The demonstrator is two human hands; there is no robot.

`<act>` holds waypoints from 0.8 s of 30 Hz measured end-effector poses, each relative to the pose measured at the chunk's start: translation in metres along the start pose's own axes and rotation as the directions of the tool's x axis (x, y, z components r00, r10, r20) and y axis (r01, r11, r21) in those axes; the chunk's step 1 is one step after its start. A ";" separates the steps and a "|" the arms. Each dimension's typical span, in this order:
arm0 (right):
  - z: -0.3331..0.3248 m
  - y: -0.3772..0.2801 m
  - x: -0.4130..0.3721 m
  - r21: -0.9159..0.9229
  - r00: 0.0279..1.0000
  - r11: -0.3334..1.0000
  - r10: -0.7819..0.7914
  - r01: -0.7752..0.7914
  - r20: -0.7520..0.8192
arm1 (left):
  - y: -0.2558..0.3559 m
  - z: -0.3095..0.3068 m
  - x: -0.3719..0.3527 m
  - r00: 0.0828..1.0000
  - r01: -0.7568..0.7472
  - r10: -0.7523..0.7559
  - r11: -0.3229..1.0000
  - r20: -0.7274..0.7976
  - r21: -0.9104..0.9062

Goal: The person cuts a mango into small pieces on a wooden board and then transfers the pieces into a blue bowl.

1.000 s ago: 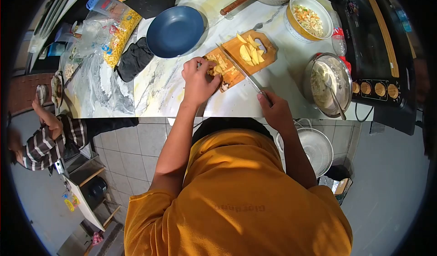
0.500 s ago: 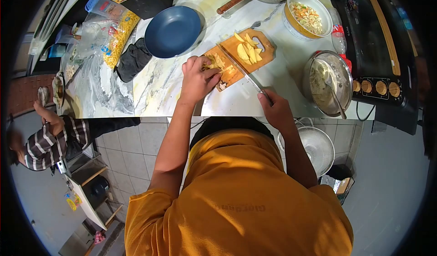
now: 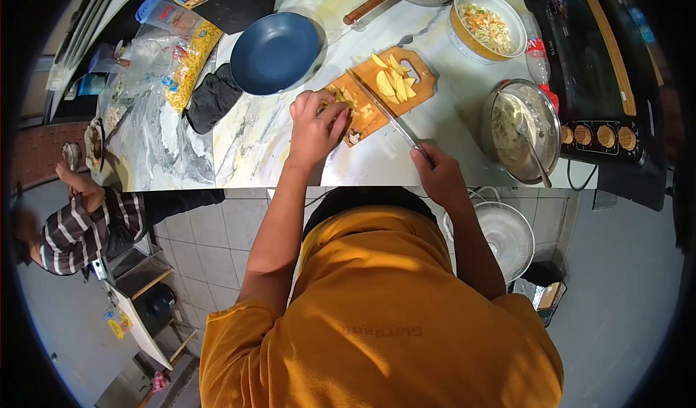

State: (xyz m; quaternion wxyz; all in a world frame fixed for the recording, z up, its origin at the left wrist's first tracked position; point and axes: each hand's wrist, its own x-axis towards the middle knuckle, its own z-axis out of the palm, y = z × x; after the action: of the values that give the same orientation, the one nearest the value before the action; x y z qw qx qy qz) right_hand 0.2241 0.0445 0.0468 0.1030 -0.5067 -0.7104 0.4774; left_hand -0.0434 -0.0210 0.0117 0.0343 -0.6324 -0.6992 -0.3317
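Note:
My right hand (image 3: 440,174) is closed around the dark handle of a kitchen knife (image 3: 391,120). Its blade lies slanting across a wooden cutting board (image 3: 426,77), between two groups of cut food. Pale yellow wedges (image 3: 395,82), which look like potato, rest right of the blade. Smaller cut pieces (image 3: 365,109) lie on its left. My left hand (image 3: 310,134) is over the board's left end, beside these pieces, with fingers bent and the thumb apart from them; the fingertips are partly hidden. A small whitish scrap (image 3: 354,137) sits near the board's lower left corner.
A blue pan (image 3: 275,53) stands behind my left hand, beside a dark cloth (image 3: 212,98) and bagged yellow pasta (image 3: 190,64). At right are a bowl of chopped vegetables (image 3: 486,30), a metal bowl with a spoon (image 3: 507,148) and an oven (image 3: 605,111). A person in stripes (image 3: 90,223) is at far left.
My left thumb has lifted slightly away from the cut pieces. The knife has shifted very little, and the camera view has moved slightly.

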 end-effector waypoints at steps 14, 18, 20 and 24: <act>0.010 0.001 -0.003 0.016 0.998 0.999 0.047 -0.046 -0.048 | -0.002 -0.001 0.019 0.990 -0.022 0.012 0.997 -0.138 -0.068; 0.010 -0.005 -0.004 0.001 0.998 0.998 0.065 -0.065 0.008 | -0.002 0.002 0.018 0.991 -0.001 -0.012 0.996 -0.135 -0.091; 0.012 -0.003 -0.004 0.024 0.999 0.998 0.049 -0.050 0.023 | -0.002 0.003 0.018 0.988 0.029 -0.045 0.994 -0.149 -0.107; 0.014 -0.004 -0.004 0.052 0.998 0.997 0.052 -0.054 0.034 | -0.003 0.003 0.020 0.985 0.034 -0.053 0.992 -0.163 -0.119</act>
State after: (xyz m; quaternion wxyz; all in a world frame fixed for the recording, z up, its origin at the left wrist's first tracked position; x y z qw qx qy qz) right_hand 0.2149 0.0331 0.0445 0.0919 -0.5146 -0.6854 0.5069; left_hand -0.0494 -0.0024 0.0177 0.0483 -0.5881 -0.6872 -0.4237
